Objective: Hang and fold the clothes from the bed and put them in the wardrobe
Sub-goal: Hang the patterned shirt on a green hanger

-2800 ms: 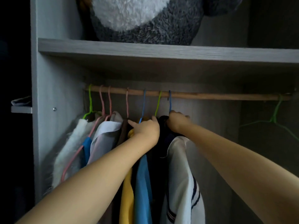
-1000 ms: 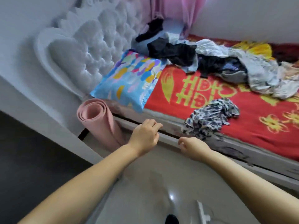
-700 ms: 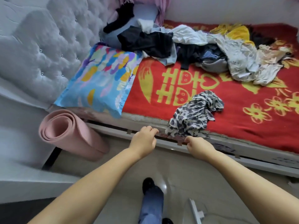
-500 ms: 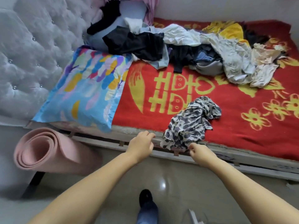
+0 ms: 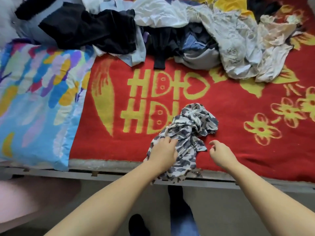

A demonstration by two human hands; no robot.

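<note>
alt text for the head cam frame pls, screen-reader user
A person's left hand rests on a crumpled grey-and-white patterned garment at the near edge of a red bedspread, the right hand hovering beside it. A heap of clothes lies behind, a colourful pillow left.

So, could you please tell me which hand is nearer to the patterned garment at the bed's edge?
Left. The left hand rests on the patterned garment; the right hand hovers just beside it, apart.

The red blanket (image 5: 230, 116) looks fuzzy and matt; the patterned garment (image 5: 189, 130) thin, crumpled cloth; the pillow (image 5: 34, 99) smooth, faintly glossy.
</note>
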